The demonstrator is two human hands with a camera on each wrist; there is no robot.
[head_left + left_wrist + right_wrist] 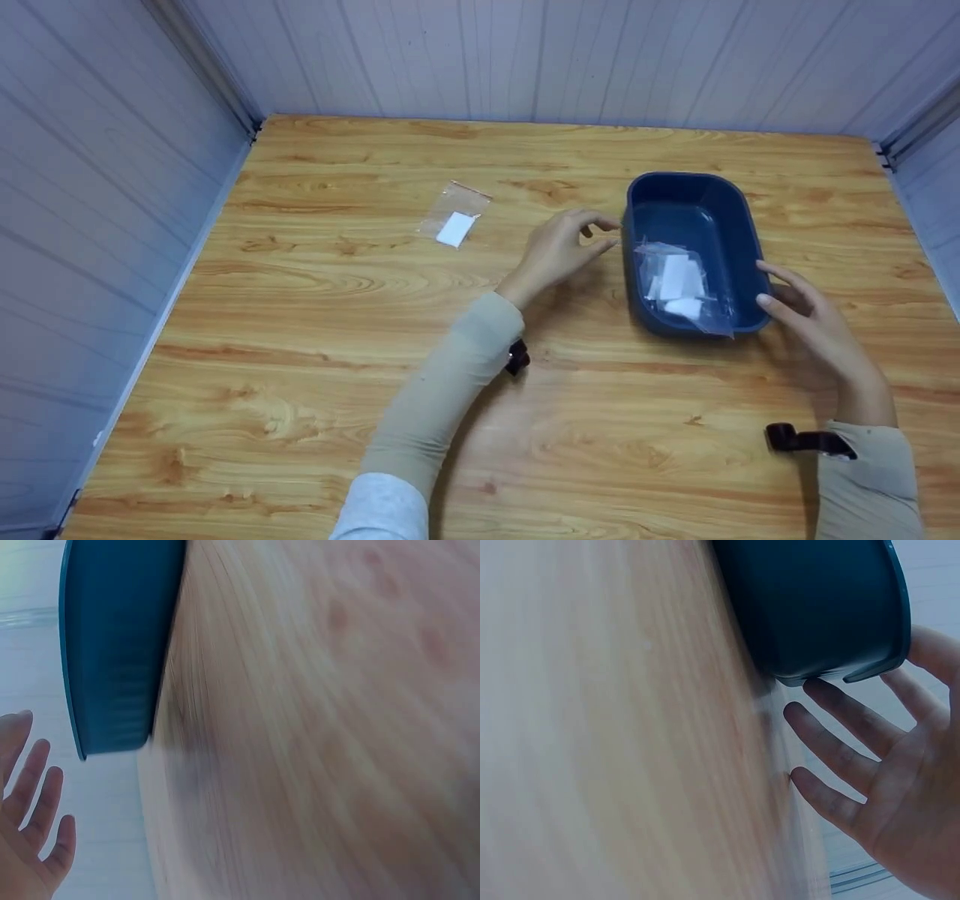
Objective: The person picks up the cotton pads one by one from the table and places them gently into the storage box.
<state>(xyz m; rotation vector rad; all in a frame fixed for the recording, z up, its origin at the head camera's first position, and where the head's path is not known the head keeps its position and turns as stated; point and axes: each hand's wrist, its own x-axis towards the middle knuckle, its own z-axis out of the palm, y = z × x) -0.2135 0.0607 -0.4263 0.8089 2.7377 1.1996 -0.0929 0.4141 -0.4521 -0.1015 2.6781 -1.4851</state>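
A dark blue plastic bin (739, 247) stands upright on the right half of the table. Several clear zip bags (682, 281) with white pieces inside lie in its near end, and one bag corner hangs over the near rim. Beside the bin's left wall is my left hand (559, 247), fingers loosely bent and holding nothing; the left wrist view shows a gap between fingers and bin (120, 645). My right hand (817, 322) touches the bin's right side near the rim, its fingers spread and fairly straight against the outer wall (817, 607).
Left of the bin, a single clear zip bag (455, 217) with a white piece lies flat on the wood-grain table (300, 375). Pale panel walls (480, 60) close off the back and both sides.
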